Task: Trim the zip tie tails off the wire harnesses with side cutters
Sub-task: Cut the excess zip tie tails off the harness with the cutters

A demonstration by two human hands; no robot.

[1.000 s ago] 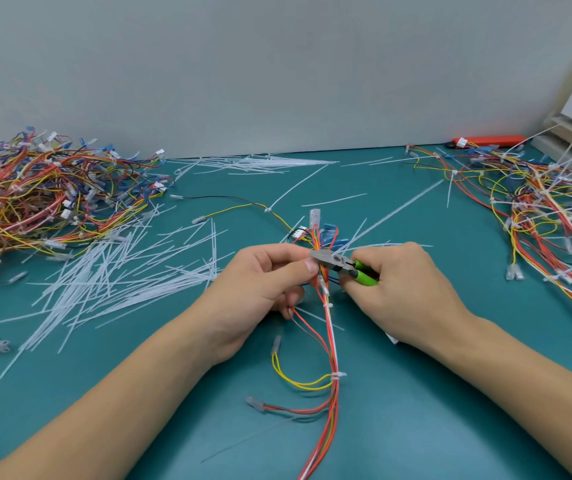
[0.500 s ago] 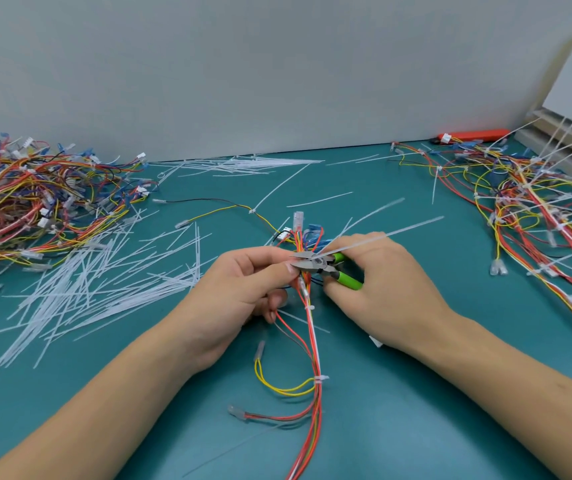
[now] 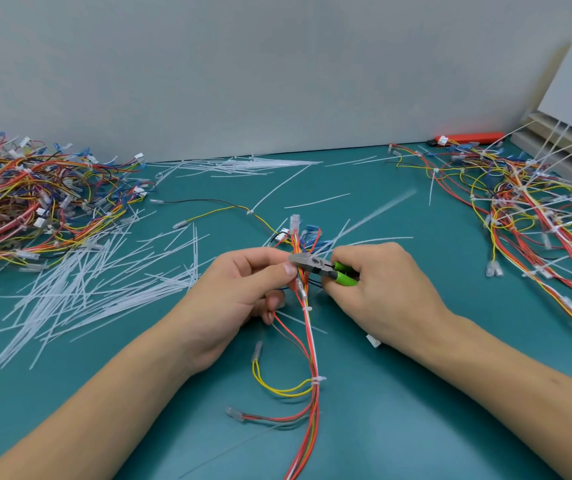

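A wire harness (image 3: 310,344) of red, orange and yellow wires runs from the table's near edge up to the middle. My left hand (image 3: 239,289) pinches it just below its upper connectors. My right hand (image 3: 378,289) grips green-handled side cutters (image 3: 315,264), whose steel jaws sit across the bundle right beside my left thumb. A long white zip tie tail (image 3: 374,214) shows as a blurred streak up and to the right of the jaws. Trimmed white ties (image 3: 318,380) ring the bundle lower down.
A heap of harnesses (image 3: 35,202) lies at the far left, and another pile with long untrimmed tails (image 3: 533,209) at the far right. Cut white tails (image 3: 104,282) litter the teal mat left of my hands and along the back wall. An orange tool (image 3: 468,136) lies at the back right.
The long tail that stuck out from the cutter jaws now flies blurred up and to the right, apart from the bundle. Both hands stay at the same spot on the harness.
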